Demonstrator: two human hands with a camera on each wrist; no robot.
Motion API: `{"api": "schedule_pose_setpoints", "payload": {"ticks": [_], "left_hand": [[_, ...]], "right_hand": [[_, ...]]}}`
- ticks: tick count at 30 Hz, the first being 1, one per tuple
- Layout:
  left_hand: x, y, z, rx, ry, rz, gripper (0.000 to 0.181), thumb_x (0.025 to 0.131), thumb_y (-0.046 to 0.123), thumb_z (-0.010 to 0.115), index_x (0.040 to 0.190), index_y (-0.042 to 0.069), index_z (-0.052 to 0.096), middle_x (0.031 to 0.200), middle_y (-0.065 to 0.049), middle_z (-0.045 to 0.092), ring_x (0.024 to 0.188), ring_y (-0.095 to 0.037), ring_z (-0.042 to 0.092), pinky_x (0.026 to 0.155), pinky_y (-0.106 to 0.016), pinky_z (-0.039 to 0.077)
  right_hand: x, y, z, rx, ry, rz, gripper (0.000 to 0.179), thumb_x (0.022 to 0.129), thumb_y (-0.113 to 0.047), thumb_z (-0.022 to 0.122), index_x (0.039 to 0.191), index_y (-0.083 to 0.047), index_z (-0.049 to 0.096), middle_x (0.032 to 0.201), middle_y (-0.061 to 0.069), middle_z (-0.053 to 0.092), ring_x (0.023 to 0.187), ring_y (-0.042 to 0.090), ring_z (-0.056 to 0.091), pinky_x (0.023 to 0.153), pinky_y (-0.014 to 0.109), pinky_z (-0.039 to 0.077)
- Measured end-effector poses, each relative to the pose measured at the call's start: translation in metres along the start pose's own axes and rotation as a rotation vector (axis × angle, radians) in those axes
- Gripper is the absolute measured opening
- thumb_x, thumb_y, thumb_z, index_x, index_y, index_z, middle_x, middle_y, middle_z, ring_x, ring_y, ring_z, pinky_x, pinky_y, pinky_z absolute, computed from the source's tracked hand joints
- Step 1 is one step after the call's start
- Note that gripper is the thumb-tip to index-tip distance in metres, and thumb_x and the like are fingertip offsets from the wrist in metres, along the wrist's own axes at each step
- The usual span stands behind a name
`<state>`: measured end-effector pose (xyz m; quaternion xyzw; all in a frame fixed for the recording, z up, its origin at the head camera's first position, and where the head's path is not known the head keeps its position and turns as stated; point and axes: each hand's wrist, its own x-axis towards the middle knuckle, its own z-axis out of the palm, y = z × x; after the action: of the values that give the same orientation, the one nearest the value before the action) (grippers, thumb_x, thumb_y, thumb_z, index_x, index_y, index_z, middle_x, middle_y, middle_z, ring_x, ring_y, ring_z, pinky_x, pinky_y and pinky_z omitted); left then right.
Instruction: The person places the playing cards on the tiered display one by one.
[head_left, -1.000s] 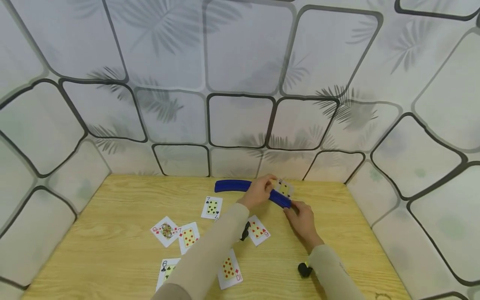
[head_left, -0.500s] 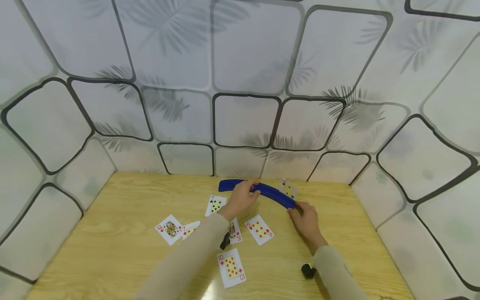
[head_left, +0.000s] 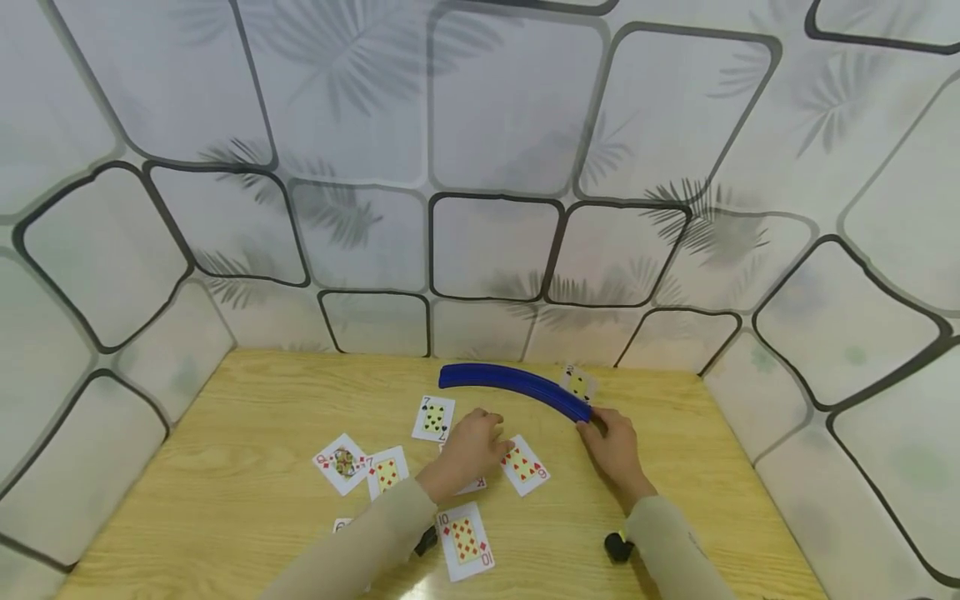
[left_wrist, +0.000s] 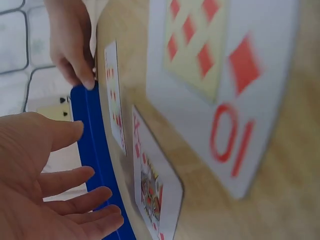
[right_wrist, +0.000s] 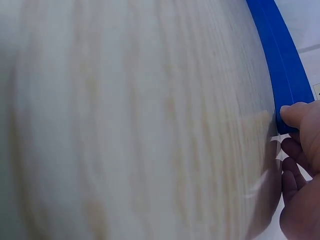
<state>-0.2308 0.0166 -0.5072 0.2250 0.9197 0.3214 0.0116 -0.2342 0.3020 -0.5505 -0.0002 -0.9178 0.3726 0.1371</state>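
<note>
A curved blue playing-card holder [head_left: 517,382] lies near the table's back edge, with a two of spades [head_left: 578,383] standing at its right part. My right hand [head_left: 615,450] pinches the holder's right end; in the right wrist view the thumb [right_wrist: 295,114] lies on its front. My left hand [head_left: 467,454] hovers over the king of diamonds [left_wrist: 156,180], partly covering it in the head view. Its fingers are spread and hold nothing in the left wrist view. Just right of that hand is a six of hearts [head_left: 527,467].
The ten of diamonds [head_left: 465,542] lies nearest me in the middle. Leftward are the seven of diamonds [head_left: 386,471], queen of diamonds [head_left: 343,463] and seven of spades [head_left: 433,418]. My left sleeve [head_left: 360,542] mostly hides another card. Patterned walls enclose the wooden table [head_left: 225,492].
My left hand has left the card holder and moved down and left to the king of diamonds, uncovering the holder's middle. My right hand stays at the holder's end.
</note>
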Motion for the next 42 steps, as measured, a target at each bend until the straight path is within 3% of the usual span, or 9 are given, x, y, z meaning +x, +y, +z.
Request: {"api": "schedule_pose_setpoints", "payload": {"ticks": [4,9,13,16,22,30,36,42], "left_hand": [[-0.011,0.002,0.005,0.062,0.014,0.014,0.046,0.095,0.026,0.08,0.127,-0.005,0.07,0.122,-0.02,0.071,0.113,-0.033,0.069,0.098,-0.044,0.06],[-0.023,0.006,0.012,0.107,0.03,-0.012,0.057,0.092,0.035,0.083,0.127,-0.007,0.069,0.125,-0.025,0.067,0.115,-0.036,0.066,0.101,-0.047,0.059],[-0.031,0.008,0.019,0.17,0.024,-0.032,0.063,0.089,0.046,0.083,0.12,-0.008,0.07,0.117,-0.022,0.066,0.109,-0.034,0.065,0.098,-0.046,0.058],[-0.033,0.011,0.022,0.215,0.023,-0.033,0.069,0.087,0.052,0.084,0.116,-0.008,0.071,0.115,-0.022,0.066,0.114,-0.038,0.064,0.102,-0.047,0.056],[-0.03,0.016,0.025,0.22,0.019,-0.045,0.085,0.085,0.06,0.082,0.123,-0.014,0.067,0.128,-0.033,0.06,0.131,-0.054,0.055,0.113,-0.053,0.051],[-0.031,0.023,0.031,0.341,-0.014,-0.092,0.091,0.089,0.065,0.076,0.132,-0.014,0.062,0.139,-0.035,0.056,0.137,-0.055,0.052,0.112,-0.051,0.053],[-0.035,0.02,0.028,0.315,-0.03,-0.091,0.089,0.087,0.062,0.079,0.132,-0.013,0.062,0.139,-0.034,0.057,0.14,-0.053,0.05,0.116,-0.053,0.049],[-0.034,0.013,0.022,0.284,-0.045,-0.07,0.089,0.077,0.063,0.086,0.123,-0.012,0.068,0.138,-0.031,0.061,0.142,-0.05,0.05,0.121,-0.049,0.043]], "right_hand": [[-0.001,-0.002,0.0,0.0,-0.01,0.007,0.042,0.1,-0.014,0.072,0.132,0.011,0.064,0.134,0.033,0.065,0.127,0.051,0.055,0.112,0.064,0.042],[-0.001,-0.003,-0.002,-0.002,-0.017,0.001,0.043,0.1,-0.013,0.072,0.133,0.012,0.063,0.134,0.033,0.065,0.128,0.052,0.054,0.113,0.064,0.041],[0.0,-0.004,-0.003,-0.002,-0.024,0.004,0.042,0.1,-0.013,0.071,0.132,0.013,0.064,0.134,0.034,0.065,0.127,0.052,0.054,0.112,0.065,0.041],[0.002,-0.003,-0.003,-0.006,-0.025,0.003,0.042,0.101,-0.015,0.071,0.133,0.012,0.064,0.135,0.033,0.064,0.128,0.052,0.054,0.113,0.065,0.04],[0.007,-0.005,-0.005,0.001,0.002,-0.005,0.04,0.1,-0.014,0.072,0.131,0.011,0.065,0.132,0.032,0.065,0.126,0.051,0.055,0.112,0.064,0.041],[0.005,-0.003,-0.005,0.002,-0.033,0.033,0.044,0.102,-0.017,0.07,0.136,0.01,0.062,0.138,0.032,0.063,0.13,0.05,0.053,0.114,0.063,0.039],[0.002,-0.001,-0.003,-0.004,-0.04,0.032,0.044,0.101,-0.017,0.07,0.135,0.01,0.063,0.137,0.033,0.063,0.128,0.05,0.054,0.113,0.063,0.04],[0.0,-0.001,-0.001,0.0,-0.017,0.014,0.043,0.1,-0.016,0.071,0.133,0.011,0.064,0.135,0.032,0.065,0.125,0.051,0.055,0.11,0.063,0.042]]}}
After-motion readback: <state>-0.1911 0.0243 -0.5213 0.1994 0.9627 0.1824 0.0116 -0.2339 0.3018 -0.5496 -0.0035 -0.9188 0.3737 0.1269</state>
